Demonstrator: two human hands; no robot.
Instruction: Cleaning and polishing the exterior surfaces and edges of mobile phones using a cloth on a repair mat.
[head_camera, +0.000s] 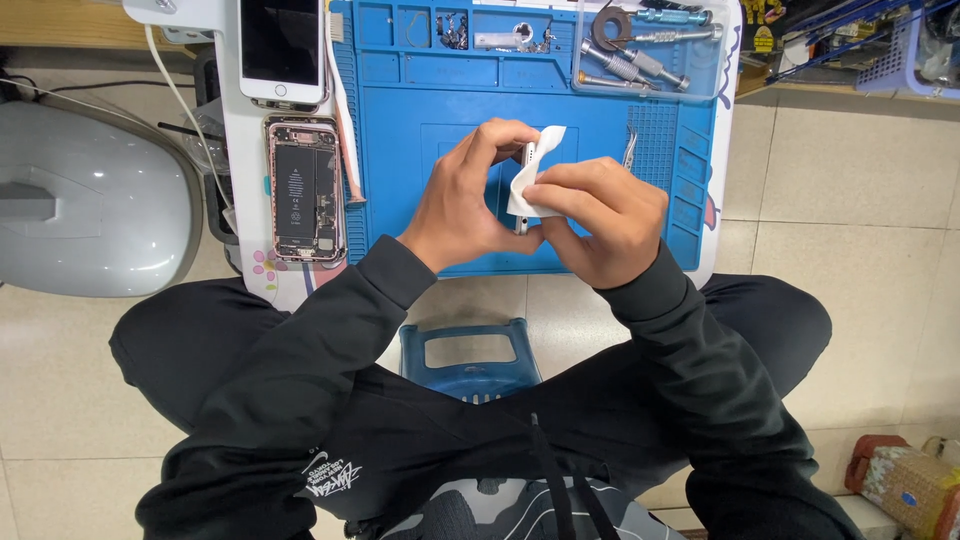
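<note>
My left hand (470, 195) grips a thin silver phone part (527, 160) held on edge above the blue work mat (420, 110). My right hand (600, 215) presses a white wipe (540, 150) against that part from the right side. Both hands meet over the middle of the mat, and most of the part is hidden between the fingers and the wipe.
An opened phone body (305, 188) with its battery showing lies left of the mat, with a white phone screen (282, 45) above it. Screwdrivers (635, 62) sit in a clear tray at the mat's top right. Metal tweezers (629, 150) lie on the mat. A blue stool (470, 355) stands between my knees.
</note>
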